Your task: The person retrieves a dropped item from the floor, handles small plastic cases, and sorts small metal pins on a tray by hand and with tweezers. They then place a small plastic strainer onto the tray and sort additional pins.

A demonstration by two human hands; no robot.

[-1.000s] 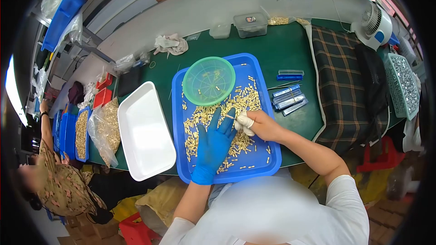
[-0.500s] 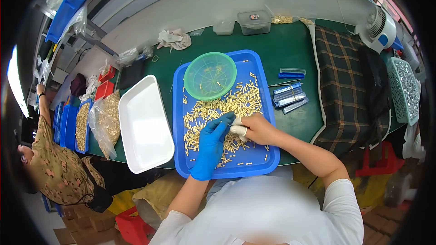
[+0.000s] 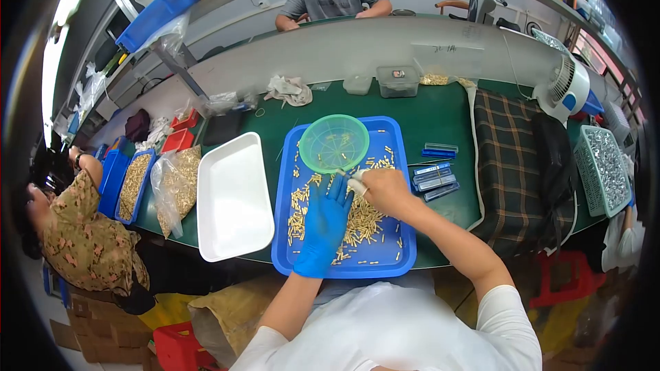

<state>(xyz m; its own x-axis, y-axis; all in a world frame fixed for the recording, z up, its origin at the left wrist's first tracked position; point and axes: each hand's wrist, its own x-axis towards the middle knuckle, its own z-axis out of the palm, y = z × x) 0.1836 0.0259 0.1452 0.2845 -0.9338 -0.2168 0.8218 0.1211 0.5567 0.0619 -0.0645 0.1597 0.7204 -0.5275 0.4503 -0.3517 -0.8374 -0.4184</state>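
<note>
My left hand (image 3: 324, 218), in a blue glove, lies palm up with its fingers stretched out over the blue tray (image 3: 407, 261). Small brass-coloured metal pieces (image 3: 364, 225) are scattered across that tray. My right hand (image 3: 382, 189), with white finger cots on its fingertips, pinches beside the left fingertips; what it grips is too small to make out. Just beyond both hands, a round green mesh basket (image 3: 302, 148) rests in the far part of the tray, with a few brass pieces inside.
Left of the tray stands a white bin (image 3: 236, 206), then a bag of brass pieces (image 3: 180, 182). Small blue plastic cases (image 3: 434, 180) lie to the right, near a plaid cloth (image 3: 512, 151) and a fan (image 3: 565, 86). One person (image 3: 333, 0) sits opposite, another (image 3: 89, 227) at left.
The view has tilted up, showing more of the person opposite. My left hand has opened from a curled grip to outstretched fingers. The right hand stays pinched beside it.
</note>
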